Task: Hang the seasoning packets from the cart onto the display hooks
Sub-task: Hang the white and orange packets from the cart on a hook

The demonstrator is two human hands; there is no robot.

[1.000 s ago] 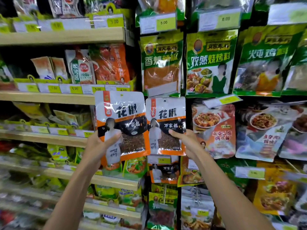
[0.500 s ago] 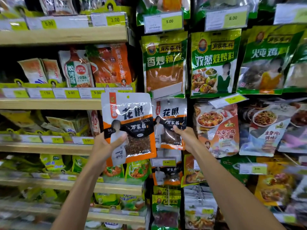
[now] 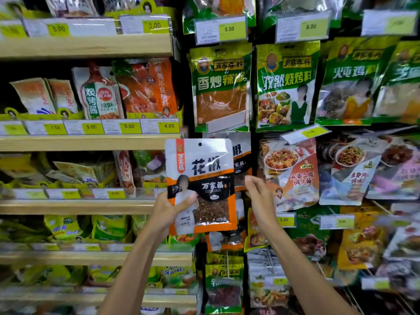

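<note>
My left hand (image 3: pixel 172 212) grips the lower left corner of a white, orange and black peppercorn packet (image 3: pixel 204 164) and holds it upright in front of the hook display. Its hang hole (image 3: pixel 200 144) is at the top. A second identical packet (image 3: pixel 242 155) hangs just behind it, mostly covered, with only its right strip showing. My right hand (image 3: pixel 260 198) has curled fingers pinching that packet's lower right edge. The hook itself is hidden behind the packets. The cart is out of view.
Green seasoning bags (image 3: pixel 221 87) hang directly above, under a price tag (image 3: pixel 221 29). More sauce packets (image 3: pixel 293 173) hang to the right. Wooden shelves (image 3: pixel 86 142) with pouches and yellow price labels fill the left side. Further packets (image 3: pixel 223 287) hang below.
My left hand has carried its packet to the right, so it now overlaps the hanging packet. My right hand stayed at that packet's lower right edge.
</note>
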